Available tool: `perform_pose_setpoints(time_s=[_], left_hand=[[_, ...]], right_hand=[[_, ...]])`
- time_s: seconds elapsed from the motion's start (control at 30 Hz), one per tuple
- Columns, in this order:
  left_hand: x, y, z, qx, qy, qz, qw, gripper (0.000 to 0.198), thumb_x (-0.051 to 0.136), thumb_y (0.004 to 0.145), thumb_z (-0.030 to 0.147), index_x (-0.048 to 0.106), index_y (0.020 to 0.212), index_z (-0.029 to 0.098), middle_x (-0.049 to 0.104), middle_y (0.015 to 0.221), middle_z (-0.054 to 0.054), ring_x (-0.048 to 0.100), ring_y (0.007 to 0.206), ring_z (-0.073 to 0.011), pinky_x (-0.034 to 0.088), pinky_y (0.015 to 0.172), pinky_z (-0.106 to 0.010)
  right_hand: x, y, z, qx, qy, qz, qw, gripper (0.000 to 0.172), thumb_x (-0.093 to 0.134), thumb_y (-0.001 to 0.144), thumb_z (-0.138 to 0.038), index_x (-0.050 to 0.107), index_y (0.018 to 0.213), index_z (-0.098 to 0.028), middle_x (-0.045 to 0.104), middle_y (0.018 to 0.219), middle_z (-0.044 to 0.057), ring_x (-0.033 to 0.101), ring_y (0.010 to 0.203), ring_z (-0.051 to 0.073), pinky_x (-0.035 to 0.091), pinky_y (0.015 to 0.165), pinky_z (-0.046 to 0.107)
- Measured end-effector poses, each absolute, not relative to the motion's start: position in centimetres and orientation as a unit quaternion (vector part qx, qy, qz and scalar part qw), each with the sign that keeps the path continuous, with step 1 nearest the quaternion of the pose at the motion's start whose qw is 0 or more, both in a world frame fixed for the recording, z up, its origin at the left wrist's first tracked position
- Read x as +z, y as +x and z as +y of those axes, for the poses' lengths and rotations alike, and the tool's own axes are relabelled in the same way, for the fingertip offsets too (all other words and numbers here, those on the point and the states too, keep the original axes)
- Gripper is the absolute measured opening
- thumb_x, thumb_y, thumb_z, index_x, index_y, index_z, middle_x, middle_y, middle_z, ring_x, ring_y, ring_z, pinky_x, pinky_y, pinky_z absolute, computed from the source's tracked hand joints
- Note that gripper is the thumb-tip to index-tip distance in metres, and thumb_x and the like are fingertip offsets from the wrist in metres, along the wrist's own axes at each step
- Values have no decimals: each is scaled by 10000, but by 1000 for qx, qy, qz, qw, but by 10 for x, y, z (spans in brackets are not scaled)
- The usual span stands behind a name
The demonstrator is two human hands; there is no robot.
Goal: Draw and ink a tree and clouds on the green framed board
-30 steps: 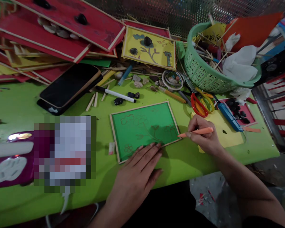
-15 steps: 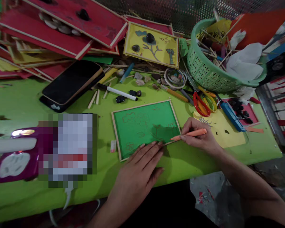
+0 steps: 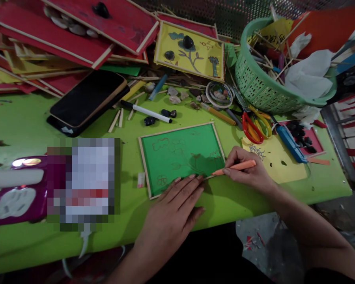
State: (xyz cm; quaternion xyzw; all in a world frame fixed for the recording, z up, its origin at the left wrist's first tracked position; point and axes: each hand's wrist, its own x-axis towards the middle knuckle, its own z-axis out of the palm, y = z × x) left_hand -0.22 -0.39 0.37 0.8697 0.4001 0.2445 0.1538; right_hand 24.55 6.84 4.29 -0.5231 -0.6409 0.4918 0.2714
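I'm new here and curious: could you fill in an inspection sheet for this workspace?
Surface: light-green tabletop, crowded along its far side.
Job's things: green framed card bearing line drawings; orange pen.
Clutter: red framed panels, dark phone, white marker, filled green basket.
Hands: left hand lies flat over the card's near edge; right hand holds the pen, tip by that edge.
Cables: white cable below a pixelated patch; connection unclear.
Surroundings: perforated panel behind; scraps below the table.
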Motion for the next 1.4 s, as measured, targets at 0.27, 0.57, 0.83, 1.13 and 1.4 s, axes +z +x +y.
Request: perform_pose_setpoints(time_s=[0.27,0.57,0.83,1.13,1.4], left_hand=[[3,-2,-5,239,871,402,153,363,481,1052,273,602,1365,131,650,1430,-95,616,1314,-248,557,1076,-484],[4,-3,-4,239,871,400,157,356,500,1041,258,614,1354,134,656,1425,-94,618,1313,-244,545,1094,-464],[2,-3,-4,240,873,399,147,333,497,1044,255,619,1326,129,662,1417,-86,630,1297,-250,575,1050,-487],[4,-4,-4,239,874,396,149,335,493,1041,247,618,1326,121,660,1417,-101,640,1287,-254,575,1053,-485],[3,-3,-5,233,872,402,154,336,493,1042,264,624,1325,138,654,1426,-102,632,1303,-253,560,1077,-476]], right_hand=[[44,248,70,461,-546,-639,284,170,713,780,-236,567,699,-205,560,613,-52,440,529,82,297,479,229],[45,251,69,397,-563,-661,297,168,682,758,-219,544,663,-213,544,581,-56,425,508,87,288,472,234],[50,252,66,324,-567,-702,284,153,636,746,-201,509,664,-222,535,555,-66,409,474,81,288,462,237],[50,251,65,298,-559,-722,278,163,611,734,-176,477,659,-229,532,555,-64,418,478,84,282,464,246],[52,250,65,310,-554,-723,274,166,607,746,-194,470,662,-234,516,545,-62,415,467,91,283,459,245]])
